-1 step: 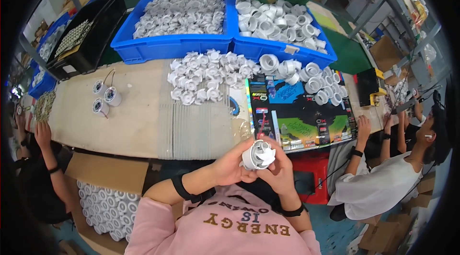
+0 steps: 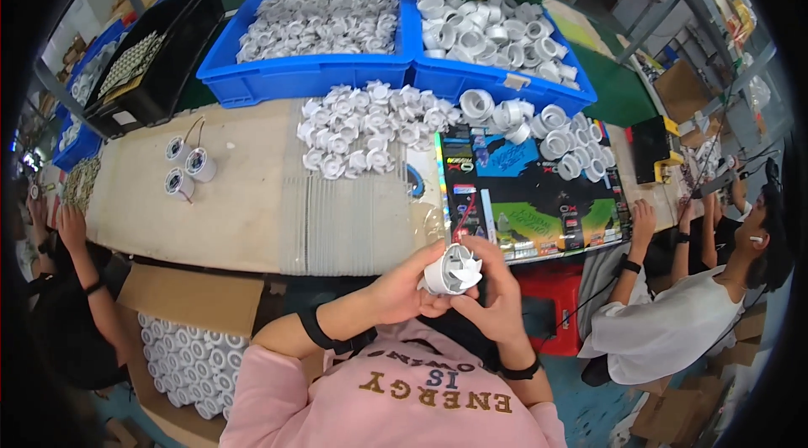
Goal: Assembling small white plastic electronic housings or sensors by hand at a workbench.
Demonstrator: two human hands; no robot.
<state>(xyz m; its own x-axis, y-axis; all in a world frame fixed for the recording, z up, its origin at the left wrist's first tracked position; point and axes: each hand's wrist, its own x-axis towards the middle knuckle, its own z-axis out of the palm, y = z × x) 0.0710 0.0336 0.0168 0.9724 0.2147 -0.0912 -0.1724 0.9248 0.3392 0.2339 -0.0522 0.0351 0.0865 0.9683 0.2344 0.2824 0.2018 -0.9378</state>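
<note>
Close to the table's near edge, I hold a round white fan housing (image 2: pixel 436 278) between both hands. A white bladed impeller (image 2: pixel 462 269) sits at its open end, facing up and to the right. My left hand (image 2: pixel 401 286) is closed round the housing's left side. From the right, my right hand (image 2: pixel 497 296) grips it with curled fingers, its thumb at the lower rim. Red wire (image 2: pixel 463 225) shows just beyond the housing. Loose white impellers (image 2: pixel 362 132) lie in a pile on the table ahead, and white ring-shaped housings (image 2: pixel 555 143) stand to their right.
Two blue bins (image 2: pixel 307 77) at the back hold impellers and housings. Several assembled units (image 2: pixel 200 164) with wires stand on the left. A carton (image 2: pixel 189 296) of white round parts is below left. Co-workers sit at both sides; a red stool (image 2: pixel 555 301) is at right.
The whole view has shifted slightly. Both hands keep hold of the fan housing, and its impeller appears turned a little.
</note>
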